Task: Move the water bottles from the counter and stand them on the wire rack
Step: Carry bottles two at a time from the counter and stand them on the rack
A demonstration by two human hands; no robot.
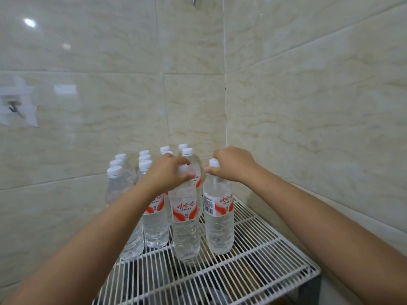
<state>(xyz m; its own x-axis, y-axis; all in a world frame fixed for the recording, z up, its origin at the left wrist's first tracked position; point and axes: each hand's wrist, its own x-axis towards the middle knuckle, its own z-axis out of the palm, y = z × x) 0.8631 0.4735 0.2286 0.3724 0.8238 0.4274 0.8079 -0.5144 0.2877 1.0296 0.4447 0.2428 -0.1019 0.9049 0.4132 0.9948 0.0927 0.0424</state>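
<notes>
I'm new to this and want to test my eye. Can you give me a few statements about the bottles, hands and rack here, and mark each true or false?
1. Both hands hold bottles by the top. True: the left hand grips the middle bottle, the right hand the right bottle.
2. The right bottle lies on its side. False: it stands upright.
3. The wire rack is white. True.
4. The bottle caps are red. False: they are white, like this back cap.
5. The wall is bare brick. False: it is glossy tile.
</notes>
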